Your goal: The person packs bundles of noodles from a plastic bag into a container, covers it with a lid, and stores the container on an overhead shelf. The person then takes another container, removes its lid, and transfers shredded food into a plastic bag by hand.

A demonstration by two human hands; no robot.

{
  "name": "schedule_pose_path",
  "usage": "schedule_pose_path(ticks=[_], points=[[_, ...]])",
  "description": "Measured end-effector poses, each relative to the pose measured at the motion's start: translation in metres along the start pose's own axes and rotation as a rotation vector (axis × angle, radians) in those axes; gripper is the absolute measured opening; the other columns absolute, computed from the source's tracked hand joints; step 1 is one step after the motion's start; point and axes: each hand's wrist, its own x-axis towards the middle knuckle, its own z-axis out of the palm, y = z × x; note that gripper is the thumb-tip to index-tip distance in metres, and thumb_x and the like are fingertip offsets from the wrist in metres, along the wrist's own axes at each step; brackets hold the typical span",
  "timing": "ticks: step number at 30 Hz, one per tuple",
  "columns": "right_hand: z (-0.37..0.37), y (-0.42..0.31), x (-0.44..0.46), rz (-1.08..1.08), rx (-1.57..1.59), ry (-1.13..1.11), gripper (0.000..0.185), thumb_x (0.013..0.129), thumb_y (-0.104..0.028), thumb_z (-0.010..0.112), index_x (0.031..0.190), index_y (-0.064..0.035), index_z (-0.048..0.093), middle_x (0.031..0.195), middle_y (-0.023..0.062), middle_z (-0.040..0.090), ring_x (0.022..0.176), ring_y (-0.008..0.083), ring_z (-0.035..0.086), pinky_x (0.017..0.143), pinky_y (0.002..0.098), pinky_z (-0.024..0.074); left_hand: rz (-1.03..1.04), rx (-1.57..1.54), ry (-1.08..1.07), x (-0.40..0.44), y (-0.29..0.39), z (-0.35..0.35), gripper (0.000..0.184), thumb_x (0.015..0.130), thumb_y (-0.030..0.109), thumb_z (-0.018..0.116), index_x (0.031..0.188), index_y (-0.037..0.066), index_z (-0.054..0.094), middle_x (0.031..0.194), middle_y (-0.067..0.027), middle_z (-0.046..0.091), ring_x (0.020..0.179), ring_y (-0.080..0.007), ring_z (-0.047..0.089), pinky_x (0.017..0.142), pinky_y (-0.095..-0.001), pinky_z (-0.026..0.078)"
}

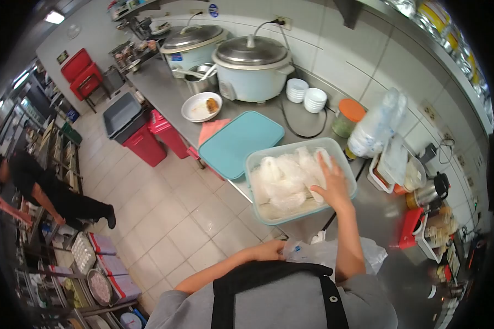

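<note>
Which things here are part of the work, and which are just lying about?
Seemingly in use:
right hand, touching wrapped bundles
open tub
left hand, at plastic bag
teal lid, probably the tub's

Just lying about, it seems:
nearer rice cooker
plate with food
orange-lidded jar
stacked white bowls

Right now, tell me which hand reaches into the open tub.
The right hand, spread over the white bagged bundles in the tub; the left hand is outside, at a clear plastic bag.

No text legible. Markings on round blue sticker (pixel 214 10), white tiled wall (pixel 362 46), top of frame: too small to read.
</note>
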Motion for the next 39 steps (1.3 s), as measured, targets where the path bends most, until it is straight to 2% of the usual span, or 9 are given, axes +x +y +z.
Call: schedule_pose_path(ticks=[6,10,14,19,22,25,28,34,39], points=[[-0.083,-0.095,-0.044,-0.383,0.33,-0.31,0.101,0.075,-0.037,0.082,0.157,-0.017,0.024,0.146,0.0211,0.043,0.136,0.0413,0.039,0.109,0.0523,0.0338,-0.156,0.146,0.161,-0.079,-0.033,-0.036,0.027,0.08,0.009,0.057,0.102,-0.002,0.068,0.086,-0.0053,0.067,0.076,-0.0158,0.058,0.067,-0.0361,0.049],[-0.034,-0.196,-0.08,-0.812,0.364,-0.551,0.107,0.073,-0.039,0.084,0.156,-0.0119,0.023,0.139,0.0236,0.049,0.128,0.0383,0.046,0.113,0.0548,0.0288,-0.26,-0.331,0.769,-0.206,-0.097,-0.093,0.027,0.079,0.012,0.058,0.103,0.003,0.068,0.095,-0.0057,0.068,0.085,-0.0159,0.064,0.075,-0.0317,0.051],[0.081,-0.287,-0.099,-0.672,0.155,-0.638,0.105,0.075,-0.027,0.082,0.157,-0.0108,0.019,0.129,0.0251,0.053,0.121,0.0345,0.052,0.112,0.0613,0.0248,0.123,-0.759,1.115,-0.319,-0.083,-0.115,0.033,0.081,0.01,0.055,0.112,0.002,0.062,0.101,-0.0031,0.067,0.089,-0.0137,0.063,0.079,-0.0293,0.051],[0.198,-0.353,-0.071,-0.464,0.116,-0.697,0.043,0.08,-0.005,0.068,0.123,-0.0059,0.064,0.115,0.0216,0.057,0.11,0.0321,0.057,0.101,0.053,0.0371,-0.067,-0.355,1.377,-0.37,-0.072,-0.117,0.052,0.085,0.013,0.06,0.134,0.003,0.047,0.114,-0.0069,0.061,0.105,-0.0193,0.059,0.092,-0.0322,0.048],[0.221,-0.382,-0.045,-0.414,0.582,-0.179,0.024,0.08,-0.006,0.067,0.104,-0.0069,0.071,0.111,0.021,0.058,0.106,0.0309,0.059,0.098,0.0445,0.0423,-0.169,-0.042,1.517,-0.378,-0.121,-0.127,0.082,0.092,0.03,0.063,0.155,0.013,0.013,0.138,-0.0145,0.048,0.128,-0.0302,0.048,0.106,-0.0408,0.041],[0.249,-0.425,-0.013,-0.435,0.976,-0.208,0.031,0.08,-0.003,0.064,0.11,-0.0088,0.068,0.109,0.0203,0.06,0.105,0.0319,0.059,0.094,0.0399,0.046,-0.161,-0.899,1.33,-0.378,-0.098,-0.145,0.076,0.096,0.04,0.059,0.155,0.013,0.02,0.144,-0.0142,0.045,0.133,-0.0349,0.044,0.11,-0.0458,0.039],[0.304,-0.473,0.002,-0.519,1.122,-0.537,0.032,0.08,-0.002,0.063,0.112,-0.0035,0.065,0.109,0.0175,0.059,0.11,0.0303,0.058,0.095,0.0375,0.0456,0.376,-1.381,0.892,-0.377,-0.088,-0.2,0.068,0.092,0.05,0.059,0.145,0.012,0.039,0.142,-0.0114,0.049,0.122,-0.0324,0.054,0.105,-0.0507,0.044],[0.345,-0.559,0.046,-0.941,0.799,-0.919,0.035,0.08,-0.007,0.067,0.114,0.0,0.063,0.113,0.0155,0.059,0.111,0.036,0.056,0.093,0.0452,0.045,0.514,-1.529,1.304,-0.432,-0.179,-0.321,0.034,0.099,0.038,0.051,0.114,0.011,0.063,0.112,-0.0091,0.068,0.104,-0.0267,0.065,0.093,-0.0446,0.054],[0.31,-0.628,0.123,-1.242,0.62,-0.474,0.06,0.078,-0.017,0.073,0.134,-0.0124,0.053,0.134,0.0127,0.05,0.121,0.0351,0.049,0.095,0.0497,0.0452,0.504,-1.325,1.753,-0.489,-0.209,-0.401,0.036,0.1,0.036,0.048,0.122,0.01,0.059,0.119,-0.01,0.066,0.105,-0.0273,0.065,0.091,-0.0443,0.056]])
